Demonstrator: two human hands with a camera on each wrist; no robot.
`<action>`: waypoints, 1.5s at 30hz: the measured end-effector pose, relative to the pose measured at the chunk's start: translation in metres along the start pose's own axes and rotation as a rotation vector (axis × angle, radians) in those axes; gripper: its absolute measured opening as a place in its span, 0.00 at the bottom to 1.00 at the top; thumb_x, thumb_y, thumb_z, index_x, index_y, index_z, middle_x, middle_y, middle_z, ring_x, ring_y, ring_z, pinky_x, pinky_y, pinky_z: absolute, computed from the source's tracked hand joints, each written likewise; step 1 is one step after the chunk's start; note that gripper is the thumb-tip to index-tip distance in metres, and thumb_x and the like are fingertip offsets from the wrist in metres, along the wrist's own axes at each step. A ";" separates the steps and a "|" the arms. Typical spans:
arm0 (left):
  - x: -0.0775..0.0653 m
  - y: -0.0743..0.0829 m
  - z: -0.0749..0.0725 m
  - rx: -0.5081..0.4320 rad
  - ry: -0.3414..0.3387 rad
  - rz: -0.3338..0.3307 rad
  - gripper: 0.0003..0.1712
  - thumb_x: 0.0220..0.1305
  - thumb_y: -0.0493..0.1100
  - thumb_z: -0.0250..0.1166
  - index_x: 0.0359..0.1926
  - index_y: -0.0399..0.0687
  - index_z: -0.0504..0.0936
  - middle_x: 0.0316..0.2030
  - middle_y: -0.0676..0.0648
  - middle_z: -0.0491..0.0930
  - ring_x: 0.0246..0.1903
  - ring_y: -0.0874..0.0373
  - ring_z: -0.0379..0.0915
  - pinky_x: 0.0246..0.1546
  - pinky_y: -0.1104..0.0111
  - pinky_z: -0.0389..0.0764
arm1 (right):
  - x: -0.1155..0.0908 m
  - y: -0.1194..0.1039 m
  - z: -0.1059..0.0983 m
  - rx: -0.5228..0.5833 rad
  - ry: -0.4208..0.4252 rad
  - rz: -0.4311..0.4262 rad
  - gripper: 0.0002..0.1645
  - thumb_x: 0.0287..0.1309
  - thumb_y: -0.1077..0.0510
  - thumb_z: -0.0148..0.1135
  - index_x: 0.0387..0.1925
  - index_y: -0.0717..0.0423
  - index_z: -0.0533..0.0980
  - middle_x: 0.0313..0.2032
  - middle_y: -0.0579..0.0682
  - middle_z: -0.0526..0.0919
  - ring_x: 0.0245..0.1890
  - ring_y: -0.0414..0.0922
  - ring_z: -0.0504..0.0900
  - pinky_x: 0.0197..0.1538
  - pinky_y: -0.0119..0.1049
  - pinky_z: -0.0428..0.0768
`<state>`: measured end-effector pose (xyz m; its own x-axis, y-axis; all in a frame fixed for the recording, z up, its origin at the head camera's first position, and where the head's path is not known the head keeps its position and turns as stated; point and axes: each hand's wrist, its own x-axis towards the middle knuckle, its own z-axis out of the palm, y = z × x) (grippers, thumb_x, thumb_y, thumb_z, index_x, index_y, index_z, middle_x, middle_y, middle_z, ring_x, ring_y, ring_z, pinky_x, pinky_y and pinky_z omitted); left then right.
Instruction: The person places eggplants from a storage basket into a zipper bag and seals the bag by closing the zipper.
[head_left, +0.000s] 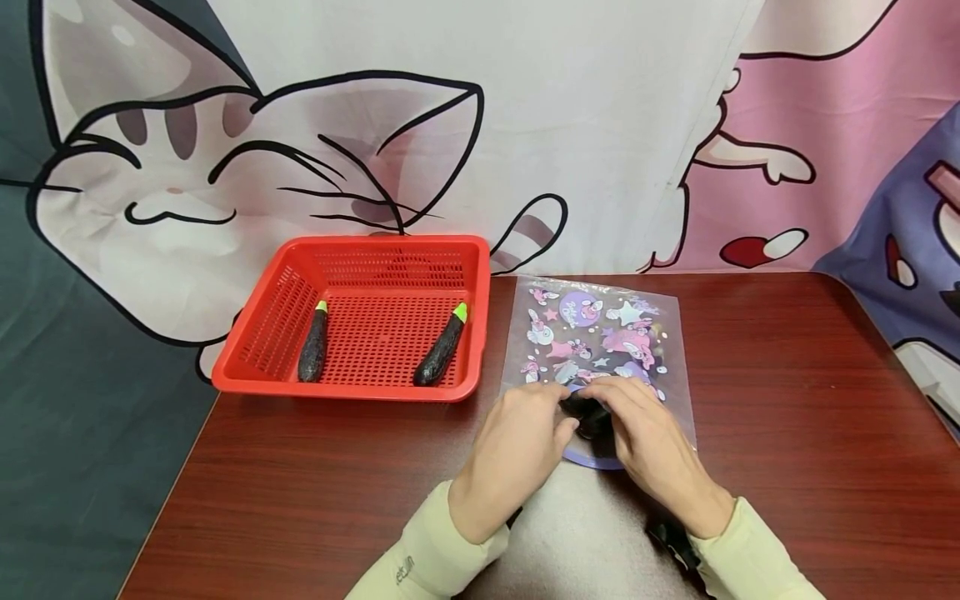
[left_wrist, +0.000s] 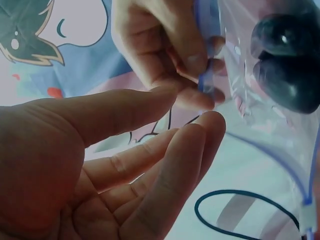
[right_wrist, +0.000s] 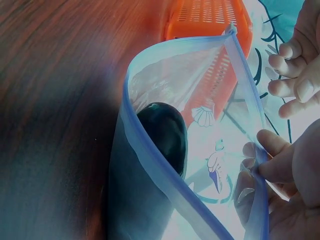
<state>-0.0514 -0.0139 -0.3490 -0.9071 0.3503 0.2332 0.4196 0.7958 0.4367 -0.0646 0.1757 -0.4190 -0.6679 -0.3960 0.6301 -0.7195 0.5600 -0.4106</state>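
Observation:
A clear zip bag (head_left: pixel 592 325) with cartoon prints lies on the table, its blue zipper strip (right_wrist: pixel 150 157) spread into a mouth on the person's side. Inside it are dark, glossy, rounded eggplants (left_wrist: pixel 290 85), with two blunt ends showing in the left wrist view. The right hand (head_left: pixel 648 437) pinches the bag's edge between thumb and fingers, seen closely in the right wrist view. Beside the mouth, the left hand (head_left: pixel 517 437) has loose fingers and thumb apart with nothing between them; in the left wrist view its fingertips come close to the right hand.
Left of the bag stands a red plastic basket (head_left: pixel 375 392), holding two slim dark eggplants with bright green tips, one at left (head_left: pixel 312 346) and one at right (head_left: pixel 441 348). A cartoon-printed cloth (head_left: pixel 600 125) hangs behind the wooden table (head_left: pixel 787 400).

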 end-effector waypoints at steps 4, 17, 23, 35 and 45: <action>0.002 -0.003 -0.005 0.011 -0.003 -0.019 0.14 0.58 0.43 0.75 0.44 0.43 0.87 0.34 0.50 0.86 0.34 0.57 0.83 0.35 0.66 0.81 | 0.000 0.000 0.001 0.003 0.003 -0.005 0.25 0.77 0.60 0.33 0.48 0.63 0.79 0.47 0.53 0.82 0.49 0.48 0.79 0.61 0.30 0.64; 0.009 -0.012 -0.033 0.022 0.009 -0.033 0.14 0.59 0.44 0.74 0.45 0.45 0.87 0.37 0.48 0.87 0.33 0.58 0.83 0.33 0.64 0.81 | 0.000 0.001 0.001 0.001 -0.008 -0.003 0.24 0.75 0.60 0.34 0.48 0.63 0.79 0.47 0.53 0.82 0.49 0.48 0.79 0.61 0.29 0.64; 0.017 -0.021 -0.048 0.041 0.029 -0.059 0.15 0.59 0.44 0.73 0.46 0.45 0.87 0.32 0.50 0.86 0.31 0.56 0.83 0.31 0.62 0.81 | 0.000 0.000 0.001 0.014 0.012 -0.024 0.24 0.75 0.61 0.34 0.48 0.63 0.79 0.47 0.53 0.82 0.48 0.48 0.79 0.61 0.28 0.65; 0.034 -0.048 -0.072 0.051 0.052 -0.148 0.16 0.59 0.44 0.74 0.47 0.44 0.86 0.32 0.51 0.85 0.29 0.58 0.81 0.31 0.63 0.80 | 0.000 0.001 0.003 0.025 0.030 -0.040 0.24 0.75 0.61 0.34 0.48 0.63 0.79 0.47 0.54 0.82 0.48 0.50 0.79 0.61 0.29 0.65; 0.051 -0.064 -0.091 0.082 0.036 -0.203 0.16 0.59 0.43 0.74 0.47 0.43 0.86 0.29 0.50 0.84 0.27 0.56 0.79 0.30 0.63 0.79 | 0.002 0.001 0.003 0.018 0.029 -0.044 0.24 0.73 0.63 0.35 0.48 0.63 0.79 0.47 0.54 0.82 0.48 0.49 0.79 0.61 0.30 0.66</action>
<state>-0.1217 -0.0922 -0.2860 -0.9703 0.1620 0.1796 0.2231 0.8862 0.4060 -0.0671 0.1736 -0.4203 -0.6298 -0.3988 0.6665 -0.7516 0.5295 -0.3934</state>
